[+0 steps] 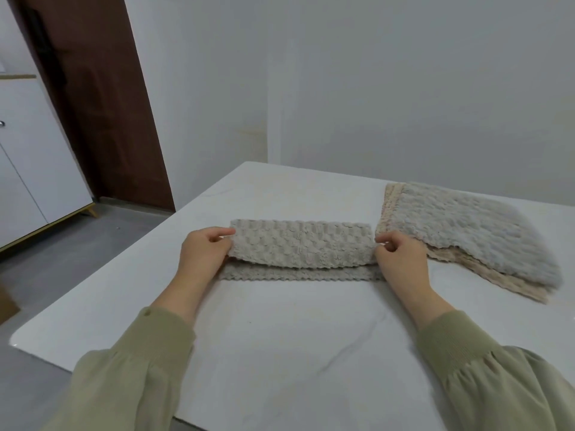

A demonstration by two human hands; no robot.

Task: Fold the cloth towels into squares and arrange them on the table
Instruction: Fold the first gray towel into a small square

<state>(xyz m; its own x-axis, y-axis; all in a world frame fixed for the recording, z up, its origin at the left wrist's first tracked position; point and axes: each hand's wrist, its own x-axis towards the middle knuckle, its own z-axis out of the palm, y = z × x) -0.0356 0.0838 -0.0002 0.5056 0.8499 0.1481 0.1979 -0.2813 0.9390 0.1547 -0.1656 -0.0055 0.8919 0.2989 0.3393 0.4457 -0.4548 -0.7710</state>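
The left hand (203,248) and right hand (398,250) each pinch an end of the grey towel (300,247), fingers closed on its upper layer, apparently to square the fold on the table (295,331).

Grey towel (301,244) half-folded mid-table; two flat towels (466,231) stacked right.
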